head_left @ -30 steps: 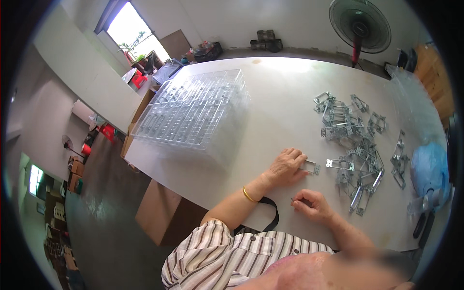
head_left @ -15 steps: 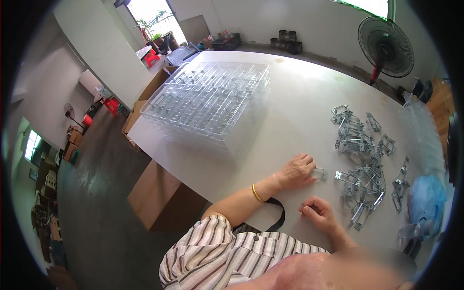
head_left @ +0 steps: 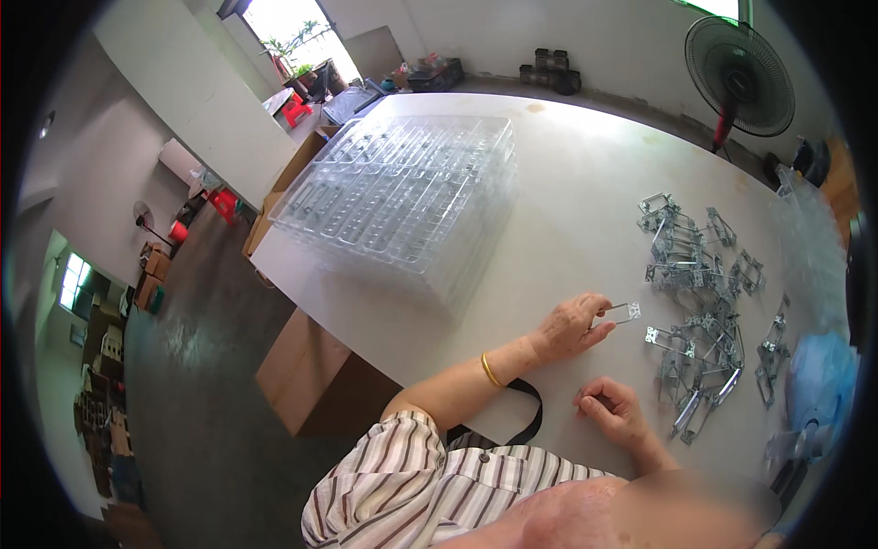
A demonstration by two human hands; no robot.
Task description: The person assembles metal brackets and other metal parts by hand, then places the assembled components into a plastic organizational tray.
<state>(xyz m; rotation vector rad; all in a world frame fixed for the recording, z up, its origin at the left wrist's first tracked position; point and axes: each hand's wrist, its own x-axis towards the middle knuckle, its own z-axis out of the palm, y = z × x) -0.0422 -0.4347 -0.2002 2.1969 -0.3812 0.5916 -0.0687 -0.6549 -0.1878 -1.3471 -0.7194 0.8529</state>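
Note:
My left hand (head_left: 571,329), with a gold bangle at the wrist, pinches one end of a small U-shaped metal bracket (head_left: 633,312). The bracket's perforated plate end points right, toward a loose heap of similar metal brackets (head_left: 700,316). Nearer to my body, my right hand (head_left: 615,412) rests at the table with its fingers curled and thumb against them. Whether anything small sits in those fingers is hidden. Far left of the hands stands a stack of clear plastic trays (head_left: 393,197), whose top tray has rows of long compartments with metal parts in several of them.
All of this lies on a white table (head_left: 585,183). At its right edge are a blue plastic bag (head_left: 820,375) and clear plastic packaging (head_left: 809,247). Cardboard boxes (head_left: 306,371) stand beside the left edge. A black fan (head_left: 739,78) is beyond the far right side.
My left hand now shows the bracket gripped between thumb and fingers, more in sight than before. My right hand stays curled in nearly the same place. The whole view has shifted slightly.

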